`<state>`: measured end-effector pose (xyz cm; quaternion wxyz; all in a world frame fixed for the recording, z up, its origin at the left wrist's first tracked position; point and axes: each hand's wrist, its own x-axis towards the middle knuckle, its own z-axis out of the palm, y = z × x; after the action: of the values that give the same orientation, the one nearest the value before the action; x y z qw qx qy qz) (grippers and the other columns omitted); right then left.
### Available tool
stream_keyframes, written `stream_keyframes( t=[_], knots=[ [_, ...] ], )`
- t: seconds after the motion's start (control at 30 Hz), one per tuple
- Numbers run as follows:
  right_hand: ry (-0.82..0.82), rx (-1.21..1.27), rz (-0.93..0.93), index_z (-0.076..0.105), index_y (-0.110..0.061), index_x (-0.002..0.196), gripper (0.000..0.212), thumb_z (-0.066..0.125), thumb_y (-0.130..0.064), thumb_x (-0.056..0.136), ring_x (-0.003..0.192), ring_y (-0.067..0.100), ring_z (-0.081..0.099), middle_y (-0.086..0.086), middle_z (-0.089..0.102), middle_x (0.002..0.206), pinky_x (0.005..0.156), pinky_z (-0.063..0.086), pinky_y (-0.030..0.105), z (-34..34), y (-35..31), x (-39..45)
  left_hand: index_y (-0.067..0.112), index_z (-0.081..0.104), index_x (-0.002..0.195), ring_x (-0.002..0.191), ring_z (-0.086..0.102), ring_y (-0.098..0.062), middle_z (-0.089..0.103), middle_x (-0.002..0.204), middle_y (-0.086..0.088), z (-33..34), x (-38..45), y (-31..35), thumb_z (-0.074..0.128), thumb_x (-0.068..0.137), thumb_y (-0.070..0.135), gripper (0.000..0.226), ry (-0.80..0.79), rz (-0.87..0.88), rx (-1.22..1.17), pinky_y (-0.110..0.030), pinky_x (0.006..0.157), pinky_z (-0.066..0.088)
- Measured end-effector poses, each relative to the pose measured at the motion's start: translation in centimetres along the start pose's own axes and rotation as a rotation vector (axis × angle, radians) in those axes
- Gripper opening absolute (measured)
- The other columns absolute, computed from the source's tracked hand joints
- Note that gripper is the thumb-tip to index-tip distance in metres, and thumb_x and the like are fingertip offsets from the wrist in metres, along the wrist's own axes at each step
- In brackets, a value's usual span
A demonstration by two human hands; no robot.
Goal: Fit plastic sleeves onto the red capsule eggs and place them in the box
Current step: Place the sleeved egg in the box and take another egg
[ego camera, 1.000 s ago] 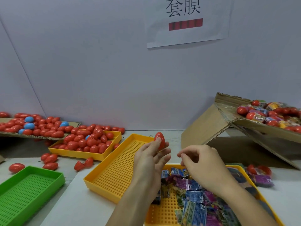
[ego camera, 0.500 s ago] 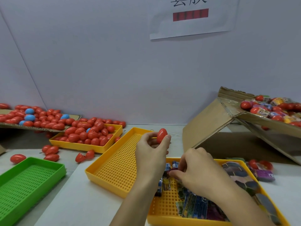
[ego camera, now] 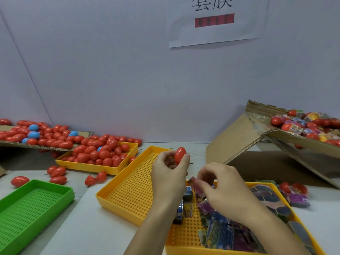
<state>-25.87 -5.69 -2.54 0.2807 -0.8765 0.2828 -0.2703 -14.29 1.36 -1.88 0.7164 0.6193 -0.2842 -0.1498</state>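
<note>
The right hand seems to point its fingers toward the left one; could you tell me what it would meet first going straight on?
Probably the left hand, which holds a red egg. The right hand pinches a sleeve whose tip lies nearly against the left; depth is unclear from this view.

Blurred purple plastic sleeve (ego camera: 195, 184) pinched in right hand (ego camera: 223, 193), print unreadable. Brown cardboard box (ego camera: 301, 138) of sleeved eggs cut off at right edge. Green perforated plastic tray (ego camera: 27, 216) cropped bottom-left. White paper wall sign (ego camera: 215, 21) cropped at top.
</note>
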Motion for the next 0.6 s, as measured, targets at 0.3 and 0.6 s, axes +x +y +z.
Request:
stream_keyframes(
  t=[0.3,0.6],
  knots=[
    [0.194,0.510,0.217,0.072,-0.027,0.087,0.012,0.064,-0.023,0.095,0.068,0.002,0.070,-0.010,0.075,0.073,0.053,0.045,0.007,-1.26,0.78,0.51,0.016,0.054,0.107,0.072,0.071,-0.013,0.067,0.096,-0.006,0.22,-0.17,0.22,0.067,0.091,0.008,0.021,-0.098,-0.016,-0.027,-0.018,0.059,0.055],
    [0.146,0.638,0.260,0.077,-0.025,0.094,0.015,0.062,-0.027,0.096,0.080,0.008,0.073,-0.005,0.077,0.082,0.079,0.054,0.034,-1.20,0.79,0.51,0.024,0.075,0.076,0.056,0.057,0.000,0.062,0.061,0.016,0.21,-0.78,0.46,0.073,0.086,0.026,0.010,-0.273,-0.052,0.074,-0.020,0.056,0.051]
  ],
)
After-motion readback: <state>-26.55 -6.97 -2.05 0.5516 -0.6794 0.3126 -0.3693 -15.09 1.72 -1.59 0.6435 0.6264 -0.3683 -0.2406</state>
